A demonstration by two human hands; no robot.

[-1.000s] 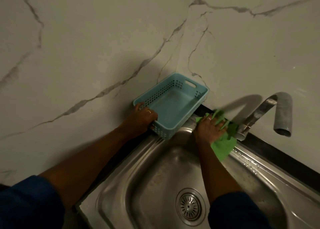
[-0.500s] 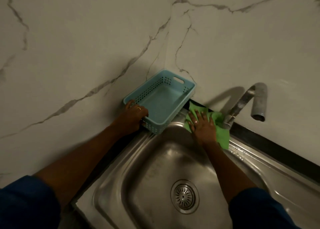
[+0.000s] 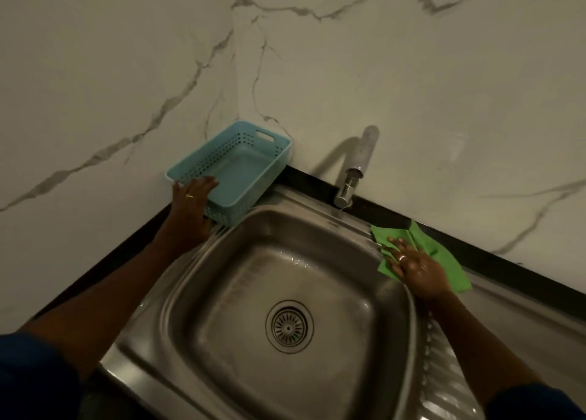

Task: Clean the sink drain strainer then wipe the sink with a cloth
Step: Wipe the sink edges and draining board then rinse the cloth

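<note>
The green cloth (image 3: 444,258) lies flat on the sink's (image 3: 317,223) back right rim, near the black counter edge, with the right hand (image 3: 418,269) pressed open-palmed on it, fingers spread, pinning rather than gripping. The strainer (image 3: 289,326) sits seated in the drain at the basin's middle, well apart from the cloth. The left hand (image 3: 192,204) rests over the near rim of the blue basket (image 3: 241,166), fingers draped, not clenched. The rim looks wet, so the cloth may bunch or skid under a flat palm, and a nudge from the left hand could tip the basket into the basin. The tap (image 3: 352,178) stands between them.
</note>
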